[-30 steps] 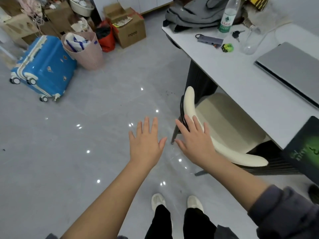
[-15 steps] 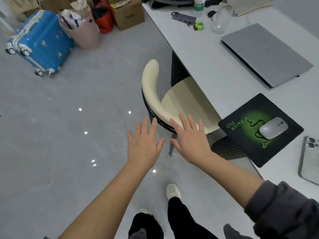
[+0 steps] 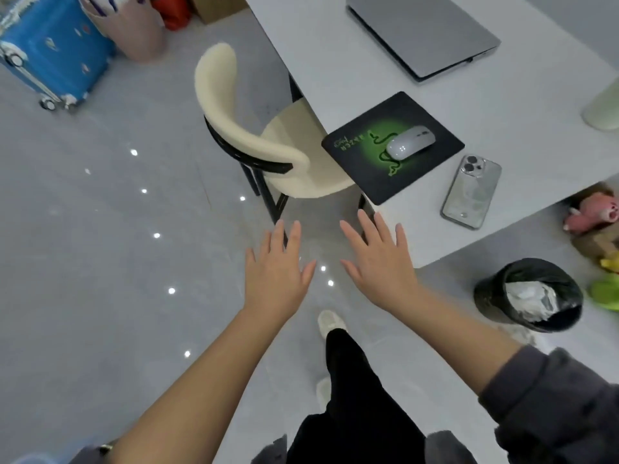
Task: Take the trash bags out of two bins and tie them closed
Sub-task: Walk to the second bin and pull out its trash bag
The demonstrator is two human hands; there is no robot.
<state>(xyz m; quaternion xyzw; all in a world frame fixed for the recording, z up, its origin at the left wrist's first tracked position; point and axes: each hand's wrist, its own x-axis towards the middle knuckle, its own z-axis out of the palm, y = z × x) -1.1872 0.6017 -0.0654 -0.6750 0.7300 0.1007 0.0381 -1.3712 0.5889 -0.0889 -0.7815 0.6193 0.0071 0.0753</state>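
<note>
Blue hard-shell suitcase [image 3: 53, 51] cut by top and left edges. Pink plastic bin [image 3: 134, 31] cropped at top; contents barely seen. Brown cardboard box [image 3: 217, 8] and red bag [image 3: 172, 13] mostly out of frame. Grey closed laptop [image 3: 425, 31] clipped at top. Pale green cylinder [image 3: 603, 108] cut by right edge, unidentifiable. Cream upholstered chair [image 3: 234, 128] seat partly hidden under white desk [image 3: 522, 135]. Black-lined round bin [image 3: 529, 293] blurred; whitish contents unclear. Plush toys [image 3: 593, 212] cropped at right, smeared.

two hands [image 3: 276, 279], two bins [image 3: 529, 294], one chair [image 3: 268, 142], one laptop [image 3: 422, 31]
</note>
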